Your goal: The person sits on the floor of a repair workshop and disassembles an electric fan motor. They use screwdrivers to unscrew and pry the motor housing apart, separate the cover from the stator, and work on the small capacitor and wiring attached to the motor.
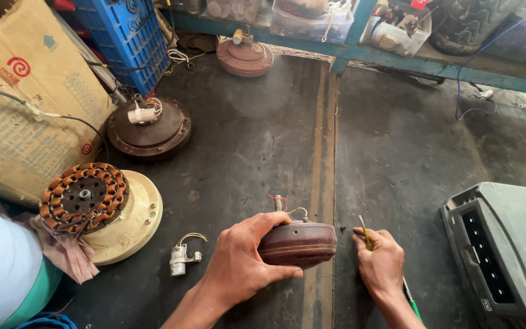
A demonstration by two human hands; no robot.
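A maroon fan motor housing (pixel 298 244) sits at six o'clock on the dark surface (pixel 251 140), the left hand (pixel 238 262) clasped around it; the right hand (pixel 382 262) pinches a green screwdriver (pixel 366 234). A slipping tip could snag the housing's loose wires (pixel 287 204).

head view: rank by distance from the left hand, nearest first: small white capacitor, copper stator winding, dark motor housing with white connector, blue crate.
From the left hand:
1. Small white capacitor, on the floor just left of the hand.
2. Copper stator winding, on the cream cover, farther left.
3. Dark motor housing with white connector, up and left.
4. Blue crate, at the top left, leaning by the cardboard.
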